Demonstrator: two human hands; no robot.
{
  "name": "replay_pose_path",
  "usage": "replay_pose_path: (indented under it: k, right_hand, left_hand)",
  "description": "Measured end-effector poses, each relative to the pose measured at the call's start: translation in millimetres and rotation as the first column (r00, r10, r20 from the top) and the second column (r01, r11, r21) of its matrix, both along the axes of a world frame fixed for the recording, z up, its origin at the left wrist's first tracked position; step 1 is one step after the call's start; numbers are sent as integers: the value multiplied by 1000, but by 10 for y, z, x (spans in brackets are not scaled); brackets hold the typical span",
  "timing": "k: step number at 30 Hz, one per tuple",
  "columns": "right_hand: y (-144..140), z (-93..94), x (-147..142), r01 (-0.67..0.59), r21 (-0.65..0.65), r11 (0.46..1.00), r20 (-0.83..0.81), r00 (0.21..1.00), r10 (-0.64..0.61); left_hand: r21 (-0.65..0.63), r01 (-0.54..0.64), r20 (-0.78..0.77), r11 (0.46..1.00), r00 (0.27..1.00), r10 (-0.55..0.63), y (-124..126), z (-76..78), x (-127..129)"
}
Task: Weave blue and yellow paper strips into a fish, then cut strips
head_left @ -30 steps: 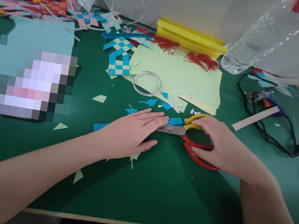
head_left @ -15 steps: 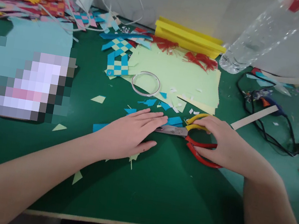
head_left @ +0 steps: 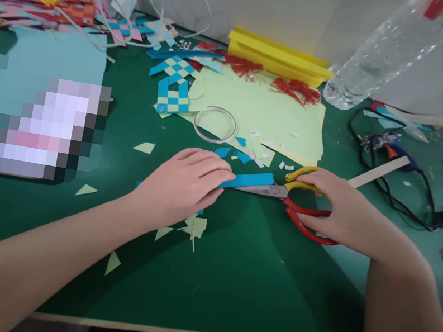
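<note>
A blue paper strip sticks out to the right from the fingertips of my left hand, which is closed on its near end. My right hand grips a pair of scissors by the yellow and red handles. The metal blades point left along the strip's lower edge, and their tips reach close to my left fingers. Whether the blades touch the strip I cannot tell. Pale green paper scraps lie just below my left hand. Part of the strip is hidden under the fingers.
Pale green sheets lie behind the hands, with a clear tape ring on their edge. Woven blue-green paper fish sit beside them. A water bottle leans back right, near a black-corded tool. A blurred-out device lies left.
My left fingers, flat before, have curled and closed on the blue strip, and the hand has drawn slightly left. The scissors have shifted a little to the right with my right hand.
</note>
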State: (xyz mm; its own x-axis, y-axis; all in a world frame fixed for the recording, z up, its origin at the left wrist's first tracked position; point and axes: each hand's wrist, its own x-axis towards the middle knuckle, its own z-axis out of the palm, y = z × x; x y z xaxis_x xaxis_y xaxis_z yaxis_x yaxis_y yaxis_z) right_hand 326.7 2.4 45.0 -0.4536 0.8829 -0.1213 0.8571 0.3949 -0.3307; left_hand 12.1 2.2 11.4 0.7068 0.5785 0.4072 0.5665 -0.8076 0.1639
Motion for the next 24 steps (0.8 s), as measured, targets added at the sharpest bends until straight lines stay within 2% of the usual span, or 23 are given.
replay_pose_path:
  k: [9, 14, 24]
  right_hand:
    - [-21, 41, 36, 19, -11, 1000, 3, 1000, -19]
    - [-59, 49, -27, -3, -14, 1000, 1, 1000, 3]
    - [-27, 22, -37, -33, -50, 998, -11, 999, 33]
  left_hand:
    - [3, -18, -1, 1000, 1000, 18, -16, -9, -33]
    - [-48, -16, -1, 999, 1000, 16, -6, -27, -24]
    - [-76, 27, -46, 997, 998, -31, 12, -43, -6]
